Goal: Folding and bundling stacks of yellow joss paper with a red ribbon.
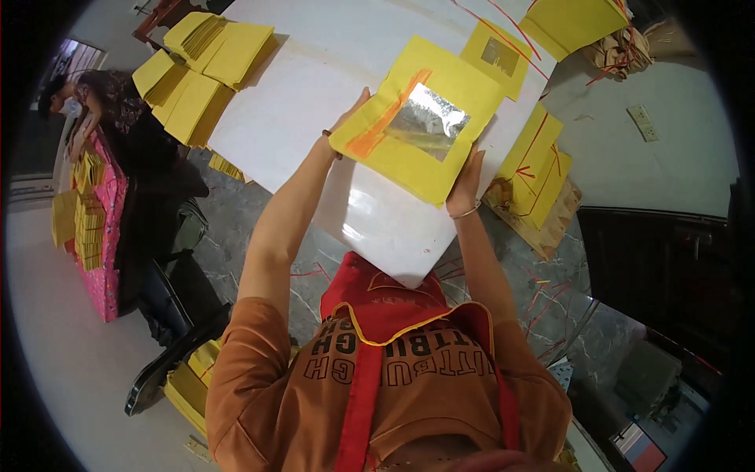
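Note:
Between my two hands is a yellow paper packet (413, 169), held tilted over the white tabletop. A shiny silver foil square (431, 122) sits in its middle, with an orange painted stripe (387, 116) beside it. My left hand (351, 112) grips the left edge, its fingers partly hidden behind the paper. At the lower right edge, my right hand (467, 182) grips too, its fingertips mostly covered. Whether this is one sheet or several I cannot tell. Just beyond lies another yellow paper piece with a foil square (499, 53).
Stacks of yellow paper (228, 55) stand on the white table (314, 71) at the far left. More yellow paper (535, 169) with red strips lies right of the table. A person (118, 94) works at a pink-covered table (112, 259) on the left, near a black chair (177, 315).

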`<state>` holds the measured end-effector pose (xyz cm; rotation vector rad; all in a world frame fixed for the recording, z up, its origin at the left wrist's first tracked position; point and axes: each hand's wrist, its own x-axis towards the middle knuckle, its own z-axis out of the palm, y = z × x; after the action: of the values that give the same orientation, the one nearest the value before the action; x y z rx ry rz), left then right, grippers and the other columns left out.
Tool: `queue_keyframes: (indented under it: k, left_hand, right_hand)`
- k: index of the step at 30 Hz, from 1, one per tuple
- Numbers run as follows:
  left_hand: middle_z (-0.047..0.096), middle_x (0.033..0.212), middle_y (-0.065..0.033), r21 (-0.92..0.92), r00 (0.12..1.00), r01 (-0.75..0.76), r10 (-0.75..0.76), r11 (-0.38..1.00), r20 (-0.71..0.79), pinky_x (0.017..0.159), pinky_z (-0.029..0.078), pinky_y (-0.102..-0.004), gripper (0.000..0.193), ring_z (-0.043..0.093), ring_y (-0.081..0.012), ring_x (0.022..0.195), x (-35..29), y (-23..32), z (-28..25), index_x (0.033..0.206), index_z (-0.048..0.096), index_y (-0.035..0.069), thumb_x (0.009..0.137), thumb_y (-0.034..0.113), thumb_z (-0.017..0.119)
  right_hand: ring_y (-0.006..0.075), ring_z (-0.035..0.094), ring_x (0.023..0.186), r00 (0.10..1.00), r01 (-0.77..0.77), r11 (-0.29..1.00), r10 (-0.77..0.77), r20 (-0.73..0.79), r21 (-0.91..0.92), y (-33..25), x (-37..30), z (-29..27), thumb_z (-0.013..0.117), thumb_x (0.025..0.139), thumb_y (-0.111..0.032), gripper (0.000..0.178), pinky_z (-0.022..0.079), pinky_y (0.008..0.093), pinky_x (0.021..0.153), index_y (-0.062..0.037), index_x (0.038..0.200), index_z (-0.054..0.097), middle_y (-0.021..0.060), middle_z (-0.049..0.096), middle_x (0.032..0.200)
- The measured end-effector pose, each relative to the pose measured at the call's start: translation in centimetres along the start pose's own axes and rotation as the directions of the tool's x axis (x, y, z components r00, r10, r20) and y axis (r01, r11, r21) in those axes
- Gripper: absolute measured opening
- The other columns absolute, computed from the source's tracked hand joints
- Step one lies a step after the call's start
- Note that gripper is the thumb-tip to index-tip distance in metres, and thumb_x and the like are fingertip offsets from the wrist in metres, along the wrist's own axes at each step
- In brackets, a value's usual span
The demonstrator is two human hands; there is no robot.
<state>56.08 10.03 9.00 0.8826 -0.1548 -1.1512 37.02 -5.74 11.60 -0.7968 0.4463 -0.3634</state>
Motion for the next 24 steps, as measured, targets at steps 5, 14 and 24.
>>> queue_keyframes:
  k: [5, 14, 24]
  left_hand:
    - [0.050, 0.123, -0.0046, -0.058, 0.999, 0.040, -0.042, 0.998, -0.018, 0.091, 0.042, -0.0283, 0.060, 0.050, -0.0125, 0.108, 0.2, 0.1, 0.2, 0.132, 0.039, 0.006, 0.093, 0.052, 0.033]
    - [0.052, 0.119, -0.0020, -0.077, 0.967, 0.249, -0.245, 0.965, 0.065, 0.087, 0.044, -0.0266, 0.056, 0.051, -0.0105, 0.104, -2.0, -0.8, -0.4, 0.132, 0.040, 0.009, 0.094, 0.049, 0.033]
    - [0.050, 0.118, 0.0004, 0.189, 0.995, 0.032, -0.049, 0.981, 0.086, 0.086, 0.041, -0.0248, 0.051, 0.050, -0.0096, 0.099, -7.1, -0.6, 0.7, 0.137, 0.031, 0.012, 0.096, 0.043, 0.032]
  right_hand:
    - [0.0147, 0.034, 0.123, 0.995, 0.041, 0.978, -0.021, -0.097, 0.203, 5.5, 1.8, -4.0, 0.033, 0.097, -0.035, 0.056, 0.027, 0.0285, 0.103, -0.0085, 0.143, 0.015, 0.0022, 0.027, 0.141]
    - [0.0136, 0.049, 0.086, 0.924, 0.144, 0.903, -0.269, 0.272, 0.405, 9.8, -0.5, -7.8, 0.036, 0.093, -0.042, 0.038, 0.042, 0.0303, 0.077, -0.0095, 0.108, 0.050, 0.0019, 0.050, 0.094]
    - [0.0160, 0.038, 0.112, 0.937, 0.312, 0.948, -0.296, -0.185, 0.066, 9.4, -8.9, 0.3, 0.035, 0.094, -0.025, 0.041, 0.030, 0.0301, 0.096, -0.0044, 0.130, 0.033, 0.0059, 0.041, 0.123]
